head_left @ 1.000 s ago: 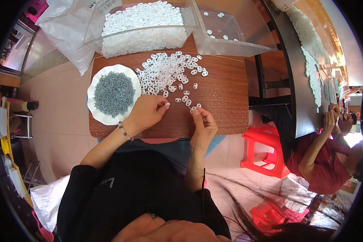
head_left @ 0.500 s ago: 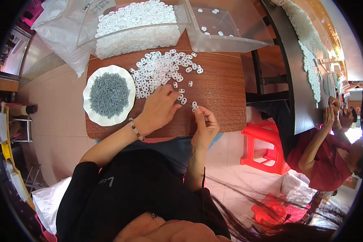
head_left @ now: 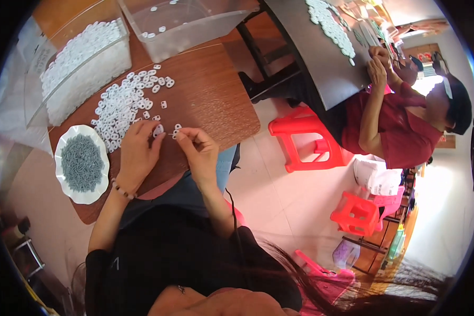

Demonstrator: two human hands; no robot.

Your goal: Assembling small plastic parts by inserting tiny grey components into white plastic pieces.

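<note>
My right hand (head_left: 199, 152) pinches a small white oval piece with two holes (head_left: 177, 128) between thumb and fingertips. A thin pale pin-like bit (head_left: 170, 135) sticks out beside it, toward my left hand. My left hand (head_left: 138, 152), wearing a beaded bracelet, rests at the near edge of a heap of white two-holed pieces (head_left: 118, 108). Its thumb and forefinger are apart, with white pieces (head_left: 158, 130) right at their tips. Left of that hand, a white scalloped plate (head_left: 104, 171) holds many small grey screw-like parts (head_left: 81, 163).
A clear bin (head_left: 89, 79) full of white pieces stands at the far left, beside another bin (head_left: 189, 42) with a few. Rightward are a dark table (head_left: 321, 68), a red stool (head_left: 305, 139) and a seated co-worker in a dark red shirt (head_left: 395, 126), hands on more pieces.
The view has turned to the right, so the table sits farther left and tilted. My hands have come closer together; the right hand still pinches the white piece.
</note>
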